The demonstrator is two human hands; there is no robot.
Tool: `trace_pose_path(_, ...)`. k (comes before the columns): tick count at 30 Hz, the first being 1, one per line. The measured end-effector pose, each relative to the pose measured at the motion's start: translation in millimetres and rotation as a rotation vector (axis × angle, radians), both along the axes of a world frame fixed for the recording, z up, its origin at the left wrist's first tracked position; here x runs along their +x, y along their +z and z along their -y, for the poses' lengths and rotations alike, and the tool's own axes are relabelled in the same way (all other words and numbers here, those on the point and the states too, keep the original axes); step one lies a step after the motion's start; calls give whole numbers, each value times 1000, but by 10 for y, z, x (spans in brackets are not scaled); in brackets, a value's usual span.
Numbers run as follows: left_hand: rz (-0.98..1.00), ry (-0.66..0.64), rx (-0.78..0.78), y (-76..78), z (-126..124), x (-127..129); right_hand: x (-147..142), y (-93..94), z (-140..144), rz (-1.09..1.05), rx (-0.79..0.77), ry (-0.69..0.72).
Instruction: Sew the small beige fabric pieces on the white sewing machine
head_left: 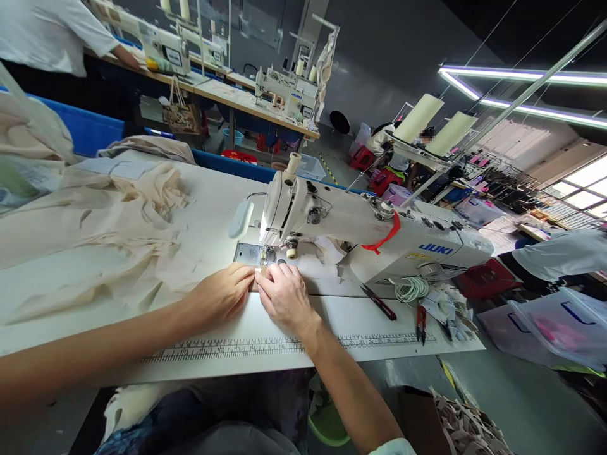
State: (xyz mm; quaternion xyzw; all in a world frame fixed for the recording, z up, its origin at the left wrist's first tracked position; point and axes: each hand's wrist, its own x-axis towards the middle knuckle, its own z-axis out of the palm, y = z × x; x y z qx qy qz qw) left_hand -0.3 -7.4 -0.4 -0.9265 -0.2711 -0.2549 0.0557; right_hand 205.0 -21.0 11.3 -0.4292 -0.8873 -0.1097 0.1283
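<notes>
Just in front of the needle area of a white sewing machine (327, 215), my left hand (228, 289) and my right hand (284, 292) meet. Their fingertips pinch a small tan piece of fabric (255, 285) between them, mostly hidden by the fingers. The presser foot (264, 254) stands right beyond the fingertips, above a metal plate (246, 254). Thumb and fingers are closed on both hands. Pale scraps of fabric (317, 268) lie under the machine's arm, behind my right hand.
Cream fabric (95, 234) is heaped across the table's left side. Thread snips (420, 323), dark scissors (379, 302) and a coil of pale cord (411, 289) lie at the right. A printed ruler (227, 347) runs along the front edge. Another person (52, 38) works behind, at left.
</notes>
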Motion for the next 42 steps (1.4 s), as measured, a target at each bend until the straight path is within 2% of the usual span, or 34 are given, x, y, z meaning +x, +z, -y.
trace_pose_path(5,-16,0,9,-71,-29,-26,36,23,-25,-33,-24,-16)
trace_pose_path(11,-75,47,12,-131,-256,26,172,5,-127,-121,18,-171)
trace_pose_path(16,-85,55,26,-131,-352,80,236,-25,-157,-141,27,-182)
trace_pose_path(27,-53,56,-35,-119,-335,88,255,-49,-125,-172,-27,-189)
trace_pose_path(31,-80,49,-43,-60,-324,95,265,-37,-270,-259,-81,-261)
trace_pose_path(36,-86,21,32,-44,-351,87,258,-8,-527,-284,-179,-349)
trace_pose_path(42,-45,3,-46,-57,-385,73,272,-60,-417,-329,-45,-367)
